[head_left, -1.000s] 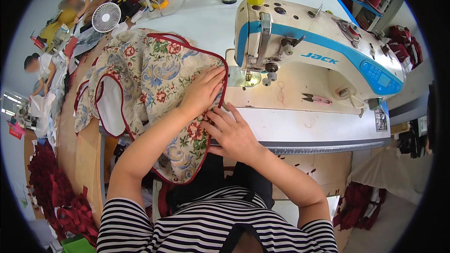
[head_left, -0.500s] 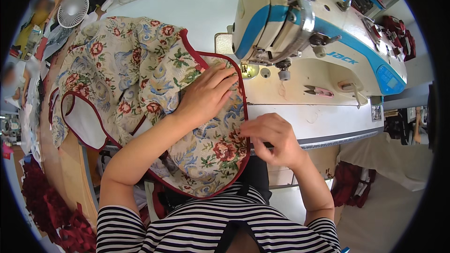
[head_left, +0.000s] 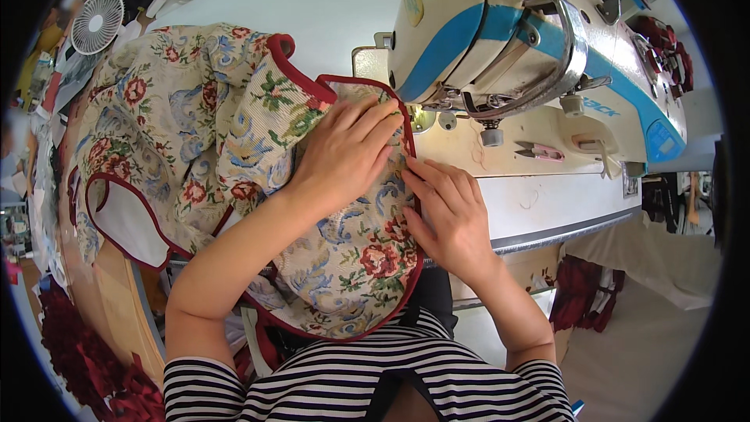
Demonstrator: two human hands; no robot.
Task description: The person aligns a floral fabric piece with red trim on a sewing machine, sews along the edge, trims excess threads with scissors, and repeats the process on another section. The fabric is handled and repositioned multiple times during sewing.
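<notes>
A beige floral tapestry vest with dark red bound edges lies bunched over the table and hangs toward my lap. My left hand rests on it, fingers stretched out close to the bound edge just left of the sewing machine's needle area. My right hand touches the same edge lower down, its fingers extended over the binding and the thumb apart on the cloth. The sewing machine, white and blue, stands right of the vest. Its presser foot and needle are mostly hidden behind the machine head.
Small thread snips with a pink handle lie on the machine bed, near loose thread. A white fan and clutter occupy the far left. Dark red fabric scraps are piled at lower left. The table's front edge runs below the machine.
My right hand has come left and up onto the vest's bound edge, its fingers straightening from a curled, blurred pose. My left hand stays on the cloth. The whole view has shifted slightly.
</notes>
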